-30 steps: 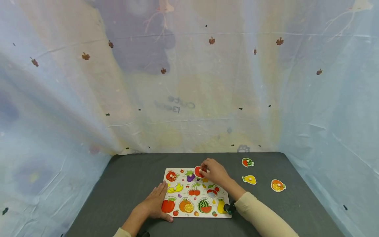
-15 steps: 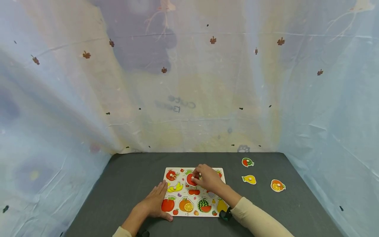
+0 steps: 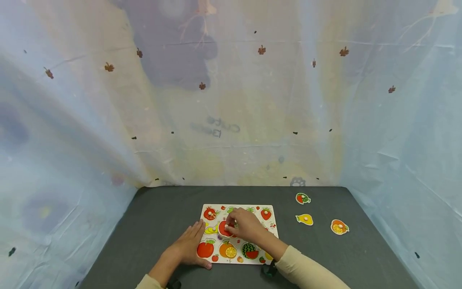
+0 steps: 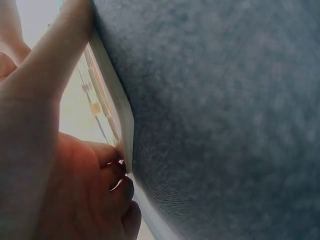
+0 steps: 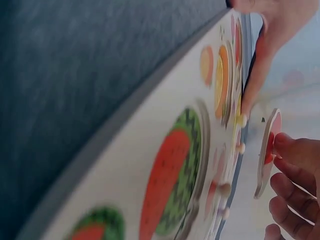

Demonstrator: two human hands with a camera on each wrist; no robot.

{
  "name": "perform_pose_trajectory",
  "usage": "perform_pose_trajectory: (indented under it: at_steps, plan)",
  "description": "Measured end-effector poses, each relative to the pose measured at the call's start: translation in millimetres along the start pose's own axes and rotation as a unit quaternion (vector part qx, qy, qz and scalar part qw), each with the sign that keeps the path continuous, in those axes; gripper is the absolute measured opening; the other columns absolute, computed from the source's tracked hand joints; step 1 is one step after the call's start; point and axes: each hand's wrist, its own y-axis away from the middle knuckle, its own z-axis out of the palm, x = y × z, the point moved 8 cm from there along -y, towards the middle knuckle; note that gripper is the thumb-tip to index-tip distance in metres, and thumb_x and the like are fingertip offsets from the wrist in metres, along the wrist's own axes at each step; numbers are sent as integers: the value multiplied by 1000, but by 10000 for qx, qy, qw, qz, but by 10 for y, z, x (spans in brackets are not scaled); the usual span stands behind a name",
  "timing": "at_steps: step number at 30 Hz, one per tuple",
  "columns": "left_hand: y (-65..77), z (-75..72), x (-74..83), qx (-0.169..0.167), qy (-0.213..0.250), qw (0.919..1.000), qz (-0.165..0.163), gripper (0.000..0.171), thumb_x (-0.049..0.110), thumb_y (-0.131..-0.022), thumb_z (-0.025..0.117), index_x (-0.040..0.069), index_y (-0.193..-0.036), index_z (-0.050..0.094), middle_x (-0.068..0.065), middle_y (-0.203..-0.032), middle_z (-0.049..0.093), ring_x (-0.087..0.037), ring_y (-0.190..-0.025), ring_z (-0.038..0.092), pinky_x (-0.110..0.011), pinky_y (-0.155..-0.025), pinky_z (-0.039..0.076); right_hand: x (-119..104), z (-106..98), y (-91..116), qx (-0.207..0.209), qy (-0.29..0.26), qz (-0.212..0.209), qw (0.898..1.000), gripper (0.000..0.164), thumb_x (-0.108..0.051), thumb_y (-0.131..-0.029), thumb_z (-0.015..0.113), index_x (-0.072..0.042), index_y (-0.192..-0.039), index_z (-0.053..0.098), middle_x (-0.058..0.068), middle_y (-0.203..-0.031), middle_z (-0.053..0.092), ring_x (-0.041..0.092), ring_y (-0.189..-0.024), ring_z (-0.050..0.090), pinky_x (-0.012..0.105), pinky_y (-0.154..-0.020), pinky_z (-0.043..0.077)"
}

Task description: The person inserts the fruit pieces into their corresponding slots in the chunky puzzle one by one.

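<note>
A white wooden puzzle board (image 3: pixel 249 261) printed with fruit lies on the dark table. My right hand (image 3: pixel 245 224) pinches a round red fruit puzzle piece (image 3: pixel 222 228) by its knob, above the left middle of the board. In the right wrist view this puzzle piece (image 5: pixel 265 165) is tilted and raised over the board, between thumb and fingertips. My left hand (image 3: pixel 187 245) rests along the board's left edge with straight fingers, its thumb at the near corner. Knobbed pomegranate (image 3: pixel 209 213) and strawberry (image 3: pixel 266 213) pieces sit in the back row. The right hand hides part of the board.
To the right of the board lie three loose pieces: a watermelon (image 3: pixel 302 198), a pear (image 3: pixel 304 219) and an orange (image 3: pixel 339 227). A pale patterned curtain (image 3: pixel 234 100) hangs behind the table and along both sides.
My right hand has carried the red fruit piece from the board's back right towards the left middle, uncovering the strawberry. The left hand has stayed at the left edge.
</note>
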Motion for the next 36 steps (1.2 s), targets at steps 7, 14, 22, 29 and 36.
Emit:
perform_pose_trajectory:
  at_steps: [7,14,22,29,36]
  plan:
    - [-26,29,-20,-118,52,9997,226,143,74,-68,91,-6,-167,26,-24,-176,22,-42,-163,18,-61,-131,19,-171,125,-46,-170,21,-257,9995,19,-37,-95,85,-25,-90,71,-15,-82,60,-1,-76,52,19,-68,49]
    - [-71,44,-87,32,129,9981,606,148,83,-66,85,-4,-168,22,-25,-176,18,-46,-163,15,-64,-131,15,-302,250,-110,-451,-48,-220,9987,19,-39,-94,86,-27,-91,72,-18,-82,59,-1,-76,51,17,-68,48]
    - [-3,1,-18,-9,281,9977,619,144,75,-68,90,-7,-166,24,-28,-174,21,-48,-162,17,-65,-131,16,-434,448,-130,-730,-7,-295,9969,17,-39,-94,86,-27,-92,74,-21,-82,60,-6,-76,53,19,-81,55]
    - [-55,80,-70,69,177,9971,732,148,83,-68,83,-3,-169,18,-25,-177,14,-46,-163,12,-65,-131,15,-513,526,-128,-849,-254,-160,9959,16,-37,-94,86,-27,-91,74,-20,-81,60,-6,-74,51,16,-67,47]
    - [-102,118,-121,75,142,9973,710,151,85,-65,83,-1,-170,16,-24,-178,13,-45,-164,12,-63,-131,15,-537,547,-119,-999,-526,21,9936,15,-34,-94,87,-27,-90,73,-20,-81,59,-6,-72,52,16,-64,46]
